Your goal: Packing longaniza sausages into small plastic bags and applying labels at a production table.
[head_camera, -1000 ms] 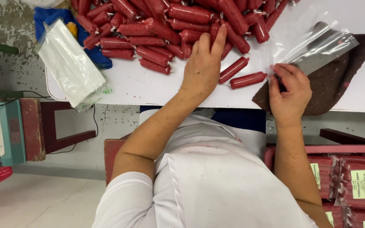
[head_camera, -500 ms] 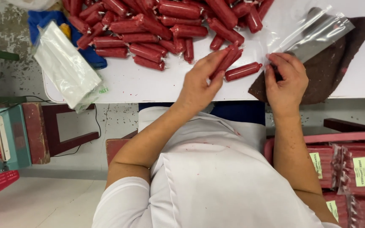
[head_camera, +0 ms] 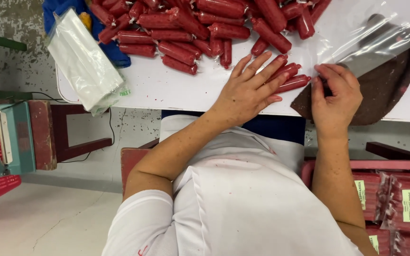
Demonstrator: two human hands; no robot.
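Feeding red sausages into a clear bag at the white bench [head_camera: 167, 90] edge.
My left hand [head_camera: 247, 90] lies flat, fingers spread, over three short red plastic-cased sausages [head_camera: 293, 83]; my right hand [head_camera: 335, 95] pinches the clear plastic bag [head_camera: 371, 40] mouth. I'd hold that mouth wide and slide them straight in; red sausage pile [head_camera: 191, 23] beyond.

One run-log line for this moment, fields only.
left hand: flat on red sausages | right hand: pinching clear bag mouth | table: sausage pile

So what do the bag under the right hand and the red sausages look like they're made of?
The bag looks like thin clear plastic film: see-through, with glare streaks. The red sausages seem cased in glossy tight plastic skin, with shiny highlights and pinched ends; the filling cannot be told.
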